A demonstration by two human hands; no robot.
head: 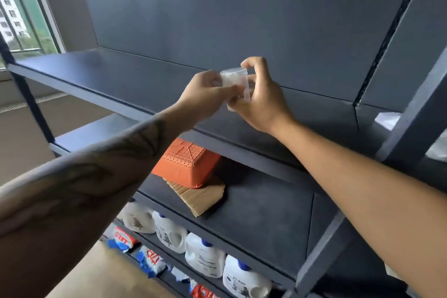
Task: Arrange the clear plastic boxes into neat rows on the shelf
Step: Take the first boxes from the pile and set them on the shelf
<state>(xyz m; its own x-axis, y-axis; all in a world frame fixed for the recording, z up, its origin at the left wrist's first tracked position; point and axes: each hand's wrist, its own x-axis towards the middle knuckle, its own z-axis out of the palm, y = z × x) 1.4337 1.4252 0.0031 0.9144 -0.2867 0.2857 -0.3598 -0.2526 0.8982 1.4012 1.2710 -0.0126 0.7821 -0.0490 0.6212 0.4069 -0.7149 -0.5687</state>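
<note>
Clear plastic box [234,78]: pinched by left hand [205,94] from 9 o'clock, right hand [260,94] from 3; orientation unclear, above dark shelf [96,72]

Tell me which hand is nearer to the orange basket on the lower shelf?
Left. The left hand is above the orange basket; the right hand is above it and farther right.

Both arms reached forward, hands meeting. The left hand [205,94] and right hand [260,97] pinched with curled fingers.
</note>
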